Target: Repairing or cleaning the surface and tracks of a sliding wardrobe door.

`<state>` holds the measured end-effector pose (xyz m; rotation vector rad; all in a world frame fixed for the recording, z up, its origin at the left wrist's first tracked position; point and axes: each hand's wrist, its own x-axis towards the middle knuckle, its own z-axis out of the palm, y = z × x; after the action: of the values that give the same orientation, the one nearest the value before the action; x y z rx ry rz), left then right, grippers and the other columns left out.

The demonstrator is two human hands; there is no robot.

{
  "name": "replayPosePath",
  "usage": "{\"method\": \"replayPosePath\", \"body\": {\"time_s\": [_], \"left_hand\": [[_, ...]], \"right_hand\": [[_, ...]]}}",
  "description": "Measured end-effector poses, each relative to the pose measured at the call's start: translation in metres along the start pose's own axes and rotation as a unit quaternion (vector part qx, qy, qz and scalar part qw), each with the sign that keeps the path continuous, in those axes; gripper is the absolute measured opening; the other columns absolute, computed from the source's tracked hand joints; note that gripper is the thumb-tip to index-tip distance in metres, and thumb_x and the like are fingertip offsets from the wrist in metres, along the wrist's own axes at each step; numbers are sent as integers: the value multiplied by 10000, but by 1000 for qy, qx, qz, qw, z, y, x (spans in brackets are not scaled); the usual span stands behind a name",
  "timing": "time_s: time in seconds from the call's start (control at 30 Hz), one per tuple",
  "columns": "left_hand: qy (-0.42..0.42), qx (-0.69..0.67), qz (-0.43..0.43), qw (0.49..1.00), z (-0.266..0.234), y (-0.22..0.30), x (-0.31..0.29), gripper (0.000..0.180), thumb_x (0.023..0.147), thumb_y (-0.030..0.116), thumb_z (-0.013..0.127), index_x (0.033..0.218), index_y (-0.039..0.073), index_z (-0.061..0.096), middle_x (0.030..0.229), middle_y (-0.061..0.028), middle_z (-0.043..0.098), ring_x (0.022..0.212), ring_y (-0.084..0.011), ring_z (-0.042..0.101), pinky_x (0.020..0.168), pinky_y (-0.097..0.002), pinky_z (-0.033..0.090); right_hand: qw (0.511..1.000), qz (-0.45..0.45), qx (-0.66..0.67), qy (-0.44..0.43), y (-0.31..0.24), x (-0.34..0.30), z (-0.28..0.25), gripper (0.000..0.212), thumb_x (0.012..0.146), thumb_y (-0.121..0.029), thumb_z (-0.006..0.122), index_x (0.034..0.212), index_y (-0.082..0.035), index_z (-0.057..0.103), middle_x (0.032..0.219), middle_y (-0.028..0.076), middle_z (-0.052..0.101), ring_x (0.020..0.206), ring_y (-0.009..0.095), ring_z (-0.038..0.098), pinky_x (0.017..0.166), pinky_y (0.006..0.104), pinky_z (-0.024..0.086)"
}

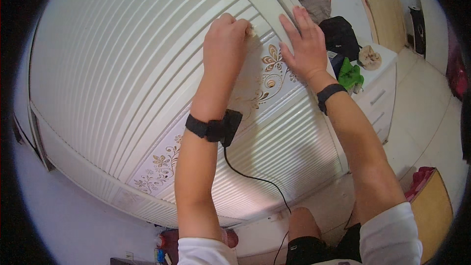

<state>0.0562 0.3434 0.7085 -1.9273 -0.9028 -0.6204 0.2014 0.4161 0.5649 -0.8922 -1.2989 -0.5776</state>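
A tall white ribbed wardrobe door (127, 68) fills most of the view, crossed by a band with a gold floral pattern (267, 76). My left hand (224, 39) is closed, fingertips pinching something small and pale against the door just above the band; what it is cannot be made out. My right hand (305, 44) lies flat with fingers spread on the door's right edge, beside the floral band. Both wrists carry black straps, and a black cable hangs from the left one.
A white drawer unit (380, 93) stands to the right, holding a black bag (339, 34), a green cloth (351, 74) and a beige item. A wooden box corner (434, 206) with red fabric sits at lower right on the pale tiled floor.
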Motion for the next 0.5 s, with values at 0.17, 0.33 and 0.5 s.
{"method": "replayPosePath", "body": {"time_s": [0.17, 0.33, 0.5], "left_hand": [[23, 48, 29, 998, 15, 24, 18, 58, 750, 67, 635, 794, 69, 674, 844, -109, 595, 845, -303, 621, 694, -407, 532], [-10, 101, 49, 994, 0, 22, 16, 38, 757, 80, 635, 773, 60, 662, 852, -107, 599, 840, -302, 632, 655, -405, 543], [-62, 48, -9, 997, -16, 8, 2, 67, 775, 112, 627, 786, 61, 669, 842, -120, 600, 822, -314, 630, 689, -427, 531]], "right_hand": [[1000, 7, 19, -8, -7, -1, 2, 716, 822, -336, 660, 1476, -239, 384, 1566, 95, 280, 1447, 268, 258, 1119, 457, 274], [1000, 9, 10, -4, -1, -2, 0, 712, 819, -320, 666, 1471, -234, 393, 1565, 97, 281, 1446, 267, 259, 1119, 455, 276], [1000, 6, 15, 6, 3, 0, -2, 706, 819, -313, 666, 1466, -223, 399, 1560, 95, 294, 1443, 265, 267, 1117, 454, 278]]}}
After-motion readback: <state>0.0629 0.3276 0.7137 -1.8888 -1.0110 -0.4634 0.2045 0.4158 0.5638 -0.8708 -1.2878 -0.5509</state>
